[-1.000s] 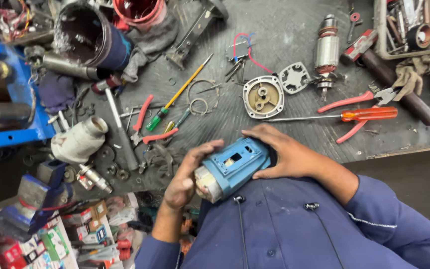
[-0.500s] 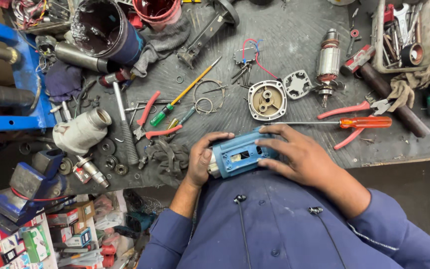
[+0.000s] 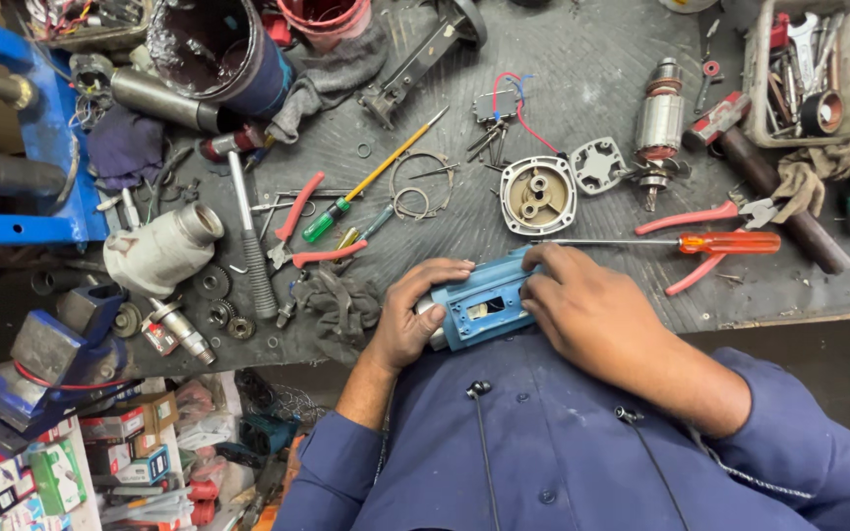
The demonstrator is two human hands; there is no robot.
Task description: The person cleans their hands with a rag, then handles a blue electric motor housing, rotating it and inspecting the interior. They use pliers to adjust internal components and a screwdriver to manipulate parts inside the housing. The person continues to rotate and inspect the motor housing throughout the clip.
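Blue motor housing (image 3: 484, 307) at the bench's (image 3: 582, 118) near edge, clasped endwise by left hand (image 3: 415, 315) and covered by right hand (image 3: 592, 315), both curled shut. Probably rigid, fairly heavy (greasy, perhaps slippery); best gripped around the body

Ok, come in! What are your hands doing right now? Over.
Left hand and right hand both gripping the blue housing at the bench edge. Screwdriver lies just beyond the right hand. Nothing blocking.

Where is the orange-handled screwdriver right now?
In the head view, the orange-handled screwdriver lies on the workbench, right of centre, just beyond the right hand, between the red pliers' handles.
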